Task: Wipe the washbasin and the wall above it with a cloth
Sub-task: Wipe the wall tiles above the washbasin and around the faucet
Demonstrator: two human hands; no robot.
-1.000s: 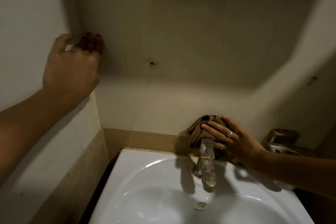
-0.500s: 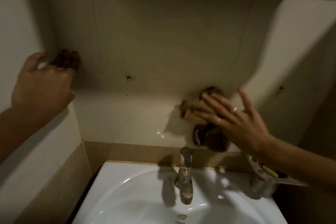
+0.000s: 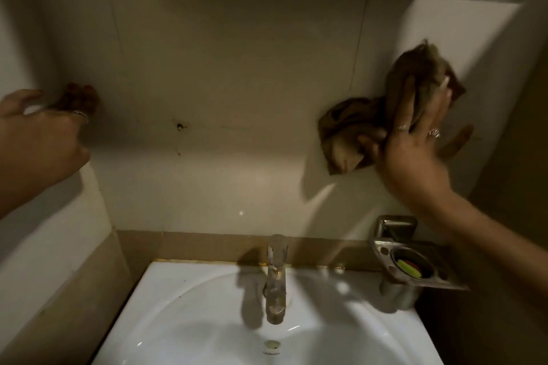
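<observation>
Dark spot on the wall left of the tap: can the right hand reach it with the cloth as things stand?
Probably yes. Only bare wall lies between the cloth, pressed flat by the right hand, and the dark spot; the left hand rests farther left, at the corner.

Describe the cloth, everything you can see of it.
The cloth is brown, soft-looking fabric, crumpled and partly blurred. It lies against the wall, up right of the tap. One bunch pokes above the fingertips, another hangs out lower left. The right hand presses its middle to the wall with straight, spread fingers. Nothing else touches it.
</observation>
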